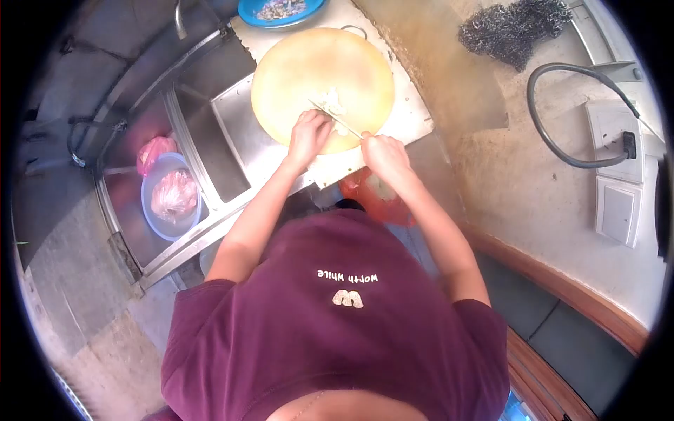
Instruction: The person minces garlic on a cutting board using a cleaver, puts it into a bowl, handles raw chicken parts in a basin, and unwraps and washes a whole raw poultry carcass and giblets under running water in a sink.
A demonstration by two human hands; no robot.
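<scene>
A round yellowish cutting board (pixel 323 67) lies on a white board at the counter. My right hand (pixel 385 158) is closed round the handle of a knife (pixel 340 121), whose thin blade points up and left over the board. Beside the blade, my left hand (pixel 309 137) rests on the board's lower edge with its fingers bent together; what they hold, if anything, is hidden. Small pale pieces of food (pixel 331 100) lie next to the blade, near the fingertips.
A blue bowl (pixel 247 10) with small chopped pieces stands behind the board. Left is a steel sink (pixel 203 165) with a basin (pixel 147 203) holding a plastic bag (pixel 174 195). A red bag (pixel 372 200) hangs below. Right are a cable (pixel 535 116) and wall sockets (pixel 616 210).
</scene>
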